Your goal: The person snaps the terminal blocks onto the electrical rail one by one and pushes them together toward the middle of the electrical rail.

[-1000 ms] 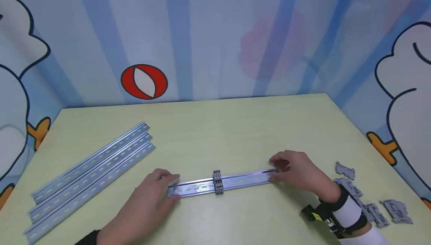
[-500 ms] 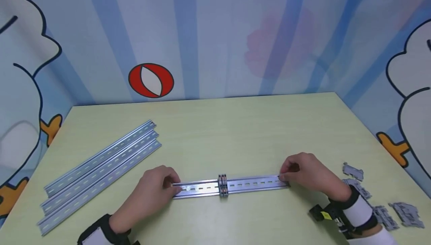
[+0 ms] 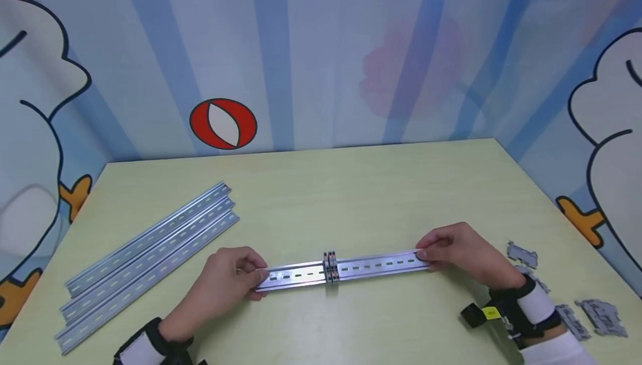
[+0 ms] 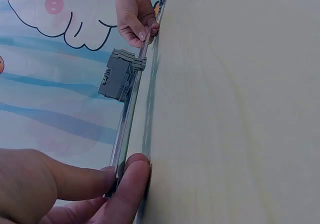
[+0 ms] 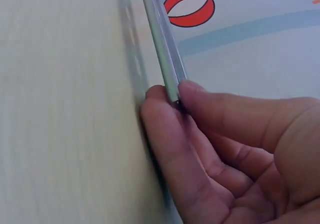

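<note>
A slotted metal DIN rail (image 3: 381, 264) spans the gap between my two hands, close over the table. Near its middle sits a small group of grey terminal blocks (image 3: 330, 267), seen side-on in the left wrist view as grey housings (image 4: 120, 76) clipped across the rail. My left hand (image 3: 228, 278) pinches the left end, thumb on the slotted face and fingers beneath. At the other end, my right hand (image 3: 463, 253) pinches the rail the same way. In the right wrist view the rail's end (image 5: 172, 91) lies between thumb and fingertips.
Three longer DIN rails (image 3: 150, 264) lie side by side, slanting across the table's left. Loose grey terminal blocks (image 3: 602, 317) lie at the right, partly behind my right wrist. A printed backdrop (image 3: 321, 58) borders the table (image 3: 351, 186) at the back and sides.
Both hands have taken pinching grips on the rail's ends, fingers now under it. The rail has risen slightly off the table with the terminal blocks on it.
</note>
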A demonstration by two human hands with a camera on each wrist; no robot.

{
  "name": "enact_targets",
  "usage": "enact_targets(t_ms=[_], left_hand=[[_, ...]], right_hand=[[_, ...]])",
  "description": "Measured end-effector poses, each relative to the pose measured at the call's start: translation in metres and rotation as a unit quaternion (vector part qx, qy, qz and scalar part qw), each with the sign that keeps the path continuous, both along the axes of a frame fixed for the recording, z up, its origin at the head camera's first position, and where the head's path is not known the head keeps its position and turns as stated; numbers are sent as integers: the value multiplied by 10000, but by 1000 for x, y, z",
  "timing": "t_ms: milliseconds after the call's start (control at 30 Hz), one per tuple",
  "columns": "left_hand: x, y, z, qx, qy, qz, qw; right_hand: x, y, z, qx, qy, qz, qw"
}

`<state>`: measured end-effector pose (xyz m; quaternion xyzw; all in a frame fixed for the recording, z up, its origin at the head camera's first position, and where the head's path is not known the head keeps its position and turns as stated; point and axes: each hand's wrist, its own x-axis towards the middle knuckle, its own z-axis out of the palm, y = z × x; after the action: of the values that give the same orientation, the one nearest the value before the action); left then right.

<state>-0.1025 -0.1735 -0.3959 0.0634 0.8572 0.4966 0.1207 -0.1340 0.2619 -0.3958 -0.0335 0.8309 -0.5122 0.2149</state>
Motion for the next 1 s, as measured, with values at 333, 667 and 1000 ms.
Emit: enact_targets(t_ms=[333,667,1000], left_hand=[[-29,13,9,138,-479,555,9972],[-85,58,2,-229,95,39,9997],[-124,97,1,-477,759,-363,9953]], right_hand=[[-10,11,1,-530,418,-997,9927],[-28,35,-4,485,1337,-1884,9717],[-45,55,-6,738,1358,-2368,9592]])
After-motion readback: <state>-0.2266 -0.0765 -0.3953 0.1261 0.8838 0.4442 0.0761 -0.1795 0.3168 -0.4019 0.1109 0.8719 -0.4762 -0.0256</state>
